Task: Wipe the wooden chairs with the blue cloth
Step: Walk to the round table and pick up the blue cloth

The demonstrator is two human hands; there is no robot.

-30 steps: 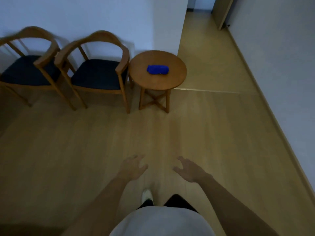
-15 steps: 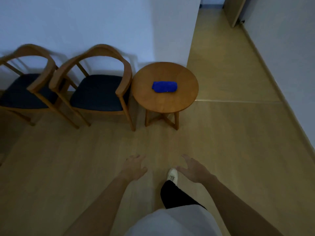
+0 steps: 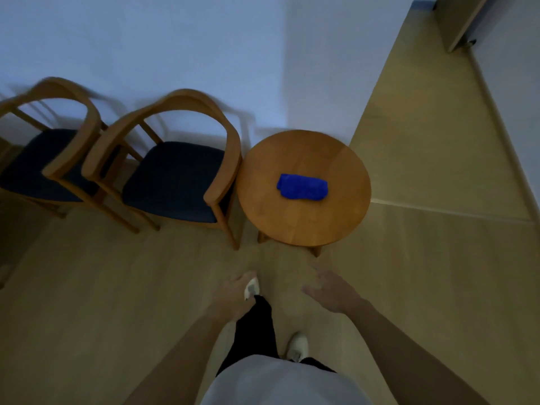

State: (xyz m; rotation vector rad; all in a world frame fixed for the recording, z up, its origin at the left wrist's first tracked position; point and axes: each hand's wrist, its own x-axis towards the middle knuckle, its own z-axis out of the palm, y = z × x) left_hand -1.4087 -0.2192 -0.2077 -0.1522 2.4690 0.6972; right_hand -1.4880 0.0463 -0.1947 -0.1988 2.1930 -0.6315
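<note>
A folded blue cloth [image 3: 302, 186] lies on the round wooden side table [image 3: 304, 223]. Two wooden armchairs with dark seat cushions stand against the wall to its left: the nearer chair [image 3: 175, 135] right beside the table, the far chair [image 3: 55, 118] at the left edge. My left hand [image 3: 233, 293] and my right hand [image 3: 330, 289] hang in front of me over the floor, below the table's near edge, fingers relaxed and holding nothing.
A white wall runs behind the chairs and ends in a corner [image 3: 321, 83] behind the table. A corridor with a door [image 3: 458, 21] opens at the upper right. My feet in white shoes [image 3: 298, 349] stand on the wooden floor.
I have walked closer: the table, cloth and chairs have grown larger and shifted down and right in view. Both hands stay empty and low.
</note>
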